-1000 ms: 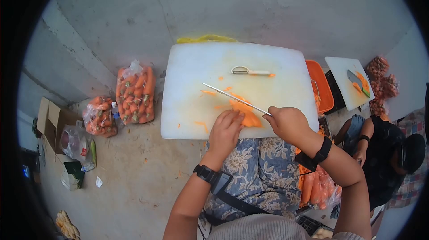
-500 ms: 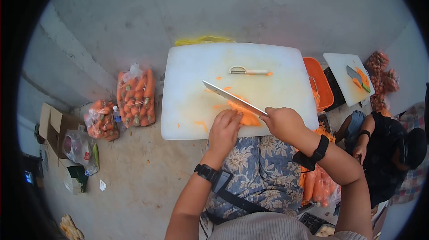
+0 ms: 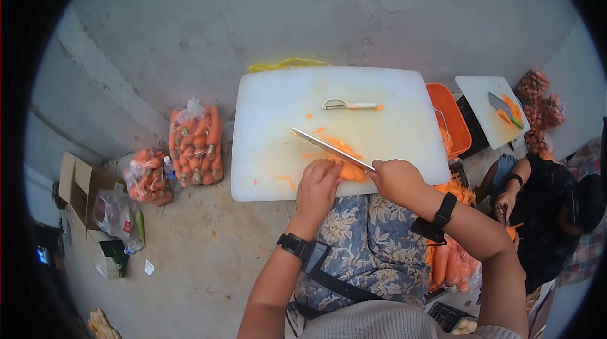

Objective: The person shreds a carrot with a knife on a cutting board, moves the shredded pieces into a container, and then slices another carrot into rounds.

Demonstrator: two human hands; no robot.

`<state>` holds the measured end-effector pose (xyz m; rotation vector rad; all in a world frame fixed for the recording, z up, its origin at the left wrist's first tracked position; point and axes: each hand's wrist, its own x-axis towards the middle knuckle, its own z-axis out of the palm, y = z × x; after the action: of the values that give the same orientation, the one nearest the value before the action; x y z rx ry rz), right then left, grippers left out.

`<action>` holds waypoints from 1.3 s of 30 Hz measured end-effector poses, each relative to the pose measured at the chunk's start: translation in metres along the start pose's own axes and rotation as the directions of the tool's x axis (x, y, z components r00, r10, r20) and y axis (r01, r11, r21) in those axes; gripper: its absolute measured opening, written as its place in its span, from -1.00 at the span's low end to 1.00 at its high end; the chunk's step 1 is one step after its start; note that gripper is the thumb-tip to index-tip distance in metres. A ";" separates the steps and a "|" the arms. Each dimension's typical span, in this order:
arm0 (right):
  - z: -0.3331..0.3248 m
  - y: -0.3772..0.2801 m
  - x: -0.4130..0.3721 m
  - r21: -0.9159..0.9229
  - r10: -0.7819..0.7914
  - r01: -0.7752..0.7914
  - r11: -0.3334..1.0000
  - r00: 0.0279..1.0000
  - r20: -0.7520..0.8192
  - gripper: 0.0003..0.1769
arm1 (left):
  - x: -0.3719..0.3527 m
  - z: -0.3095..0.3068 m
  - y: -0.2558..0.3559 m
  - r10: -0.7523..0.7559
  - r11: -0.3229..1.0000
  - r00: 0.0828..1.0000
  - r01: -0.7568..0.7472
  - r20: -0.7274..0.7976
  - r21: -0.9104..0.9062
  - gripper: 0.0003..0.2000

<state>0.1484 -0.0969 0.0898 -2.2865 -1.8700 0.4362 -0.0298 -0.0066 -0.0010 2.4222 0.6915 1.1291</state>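
Note:
My right hand (image 3: 399, 181) is wrapped round the handle of a kitchen knife (image 3: 329, 147), its blade pointing up and left across the white cutting board (image 3: 272, 105). Under and beside the blade lie sliced and shredded pieces of carrot (image 3: 353, 173). With fingertips bent and pressed together, my left hand (image 3: 318, 188) holds the carrot pieces down near the board's front edge, close to the blade. Farther back on the board lies a peeler (image 3: 351, 105) with a white handle. Small orange scraps are scattered around.
Bags of carrots (image 3: 197, 143) stand on the floor at left, near a cardboard box (image 3: 82, 184). An orange basin (image 3: 452, 121) is right of the board. Beyond it, a second cutting board (image 3: 484, 102) carries a knife. A co-worker (image 3: 547, 193) sits at right.
The view has shifted slightly. The knife has moved a little against the carrot pieces, while my left hand keeps holding them. An orange piece now shows by the co-worker's hand.

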 end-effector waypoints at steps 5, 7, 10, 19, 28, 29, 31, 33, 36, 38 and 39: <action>-0.012 0.002 0.004 -0.064 -0.042 0.044 0.997 0.999 0.033 -0.71 | -0.001 0.001 -0.002 0.010 1.000 1.000 -0.010 -0.004 0.002 -0.69; -0.019 -0.004 0.001 -0.037 -0.014 0.014 0.999 1.000 -0.008 -0.70 | -0.002 0.000 -0.001 0.005 1.000 1.000 -0.005 -0.001 -0.002 -0.67; -0.013 -0.004 -0.004 -0.013 0.013 -0.013 1.000 1.000 -0.001 -0.70 | -0.002 -0.001 0.000 0.010 1.000 1.000 -0.010 -0.005 0.012 -0.68; -0.025 -0.009 -0.007 -0.027 -0.012 0.012 1.000 1.000 -0.003 -0.70 | -0.002 0.000 -0.002 0.005 1.000 1.000 -0.005 -0.019 -0.003 -0.70; 0.006 0.005 -0.011 -0.001 -0.045 0.045 0.999 0.997 -0.069 -0.69 | -0.003 0.002 -0.003 0.006 1.000 1.000 -0.006 -0.026 -0.004 -0.73; 0.002 0.006 -0.010 0.023 -0.052 0.054 0.998 0.994 -0.092 -0.69 | -0.002 0.001 -0.002 0.014 1.000 0.999 -0.014 -0.032 0.002 -0.73; -0.017 -0.004 -0.013 0.027 -0.024 0.027 0.999 0.994 -0.111 -0.69 | -0.002 0.001 -0.003 0.019 1.000 0.999 -0.019 -0.036 0.005 -0.73; -0.022 -0.008 -0.014 0.024 0.003 0.000 1.000 0.992 -0.126 -0.70 | -0.002 0.002 -0.003 0.026 1.000 0.999 -0.026 -0.044 0.009 -0.73; -0.011 -0.006 -0.017 0.049 0.051 -0.049 0.998 0.998 -0.042 -0.70 | -0.003 0.003 -0.003 0.017 1.000 0.999 -0.016 -0.035 0.024 -0.73; 0.017 0.007 -0.015 0.016 -0.008 0.009 1.000 0.999 -0.045 -0.70 | -0.004 0.002 -0.004 0.019 1.000 0.999 -0.018 -0.033 0.013 -0.73; 0.010 0.007 -0.014 0.026 -0.058 0.061 0.998 0.995 -0.082 -0.70 | -0.003 0.003 -0.003 0.010 1.000 0.999 -0.010 -0.033 0.002 -0.73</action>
<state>0.1490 -0.1122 0.0798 -2.1898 -1.8751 0.3544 -0.0300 -0.0059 -0.0062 2.4166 0.6917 1.1748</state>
